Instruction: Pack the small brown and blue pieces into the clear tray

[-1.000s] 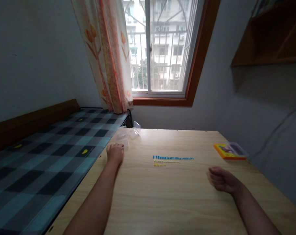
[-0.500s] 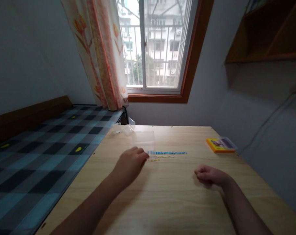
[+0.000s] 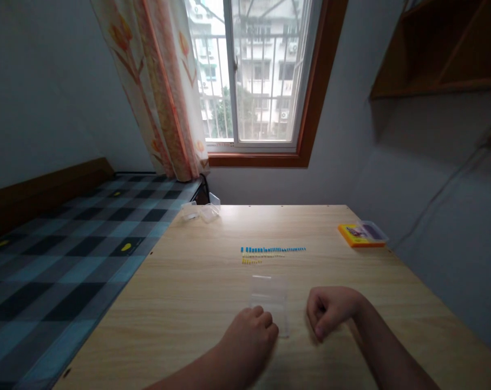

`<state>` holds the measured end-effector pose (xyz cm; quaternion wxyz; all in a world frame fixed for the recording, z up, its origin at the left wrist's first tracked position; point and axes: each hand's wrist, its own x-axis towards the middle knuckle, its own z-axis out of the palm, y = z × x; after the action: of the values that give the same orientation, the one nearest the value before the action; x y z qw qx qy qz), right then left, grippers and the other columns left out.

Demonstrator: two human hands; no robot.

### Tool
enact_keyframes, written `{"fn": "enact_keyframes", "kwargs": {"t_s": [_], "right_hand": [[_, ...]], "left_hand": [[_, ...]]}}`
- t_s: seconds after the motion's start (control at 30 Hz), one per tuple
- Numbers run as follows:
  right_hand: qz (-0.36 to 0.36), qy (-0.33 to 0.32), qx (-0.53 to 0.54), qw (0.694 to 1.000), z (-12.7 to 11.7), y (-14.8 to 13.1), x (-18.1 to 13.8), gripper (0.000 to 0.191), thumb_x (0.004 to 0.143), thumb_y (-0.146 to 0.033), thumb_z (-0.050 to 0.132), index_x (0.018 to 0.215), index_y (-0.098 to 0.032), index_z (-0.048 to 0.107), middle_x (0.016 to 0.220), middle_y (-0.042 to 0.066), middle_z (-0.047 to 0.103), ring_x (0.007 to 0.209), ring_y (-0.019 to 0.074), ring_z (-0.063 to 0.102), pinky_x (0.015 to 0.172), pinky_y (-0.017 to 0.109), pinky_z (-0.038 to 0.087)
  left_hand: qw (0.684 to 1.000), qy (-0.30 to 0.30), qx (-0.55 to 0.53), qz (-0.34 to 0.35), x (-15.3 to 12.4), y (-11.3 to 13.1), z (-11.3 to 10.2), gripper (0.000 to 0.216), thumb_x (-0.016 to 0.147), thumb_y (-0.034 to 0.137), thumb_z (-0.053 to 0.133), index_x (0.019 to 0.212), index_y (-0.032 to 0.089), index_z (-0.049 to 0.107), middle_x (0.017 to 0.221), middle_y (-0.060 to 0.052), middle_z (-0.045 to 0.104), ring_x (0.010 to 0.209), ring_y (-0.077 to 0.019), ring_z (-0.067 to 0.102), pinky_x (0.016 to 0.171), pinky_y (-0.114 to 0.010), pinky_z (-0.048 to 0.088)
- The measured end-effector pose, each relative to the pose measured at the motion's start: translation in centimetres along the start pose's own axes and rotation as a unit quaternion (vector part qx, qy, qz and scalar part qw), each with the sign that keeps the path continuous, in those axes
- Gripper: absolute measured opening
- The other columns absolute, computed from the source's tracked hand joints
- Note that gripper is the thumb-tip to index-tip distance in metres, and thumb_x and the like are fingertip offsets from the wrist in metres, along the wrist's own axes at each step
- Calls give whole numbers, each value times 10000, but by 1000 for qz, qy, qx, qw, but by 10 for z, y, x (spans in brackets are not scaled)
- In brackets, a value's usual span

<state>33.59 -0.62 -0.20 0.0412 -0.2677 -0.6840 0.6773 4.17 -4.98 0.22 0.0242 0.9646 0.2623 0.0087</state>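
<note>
My left hand (image 3: 253, 336) is low on the wooden table, its fingers closed over the near left part of a clear, flat plastic rectangle (image 3: 269, 295). To the right of that rectangle my right hand (image 3: 332, 311) is loosely curled, thumb against the fingers; nothing shows in it. Beyond both hands small pieces lie in rows: a blue row (image 3: 269, 249) at the back, a pale row (image 3: 265, 255) behind a short yellow row (image 3: 251, 261). What the tiny pieces are is too small to tell.
At the table's far left corner stand clear plastic boxes (image 3: 208, 213). A yellow-orange case (image 3: 362, 235) with a see-through part lies near the right edge. A bed with a checked cover (image 3: 107, 244) adjoins the table on the left. A wooden shelf (image 3: 436, 65) hangs at upper right.
My left hand has come from beside the rows towards me and to the right, bringing the clear plastic rectangle along. My right hand has shifted slightly nearer, its fingers now pointing down.
</note>
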Motion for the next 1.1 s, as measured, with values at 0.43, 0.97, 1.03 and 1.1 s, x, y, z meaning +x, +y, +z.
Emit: {"fn": "enact_keyframes", "kwargs": {"t_s": [0.43, 0.97, 1.03, 1.1], "right_hand": [[20, 15, 3, 1000, -2, 5, 4, 460, 695, -522, 907, 766, -96, 749, 472, -85, 491, 420, 28, 364, 378, 145, 243], [-38, 52, 171, 983, -24, 49, -2, 507, 686, -531, 901, 654, -133, 588, 500, -72, 520, 378, 26, 354, 347, 146, 237], [-69, 61, 208, 974, -28, 60, -3, 541, 692, -545, 896, 629, -156, 526, 479, -82, 490, 364, 30, 348, 344, 153, 251], [-100, 56, 241, 964, -32, 72, -3, 540, 720, -526, 893, 636, -166, 499, 480, -90, 477, 357, 30, 343, 341, 158, 265]], "left_hand": [[1000, 5, 2, 18, -1, 17, 3, 97, 921, 191, 678, 828, 189, 649, 851, -78, 683, 732, -233, 591, 636, -374, 489], [947, 186, -105, -239, 25, -180, -11, 275, 1030, 367, 638, 1223, 171, 657, 1229, -96, 669, 1039, -223, 677, 908, -433, 589], [950, 180, -125, -223, 32, -191, 5, 286, 1033, 359, 635, 1254, 178, 649, 1266, -102, 659, 1058, -226, 677, 915, -435, 593], [952, 182, -136, -206, 37, -197, 16, 284, 1035, 357, 633, 1259, 184, 650, 1282, -104, 654, 1072, -229, 673, 924, -438, 591]]}}
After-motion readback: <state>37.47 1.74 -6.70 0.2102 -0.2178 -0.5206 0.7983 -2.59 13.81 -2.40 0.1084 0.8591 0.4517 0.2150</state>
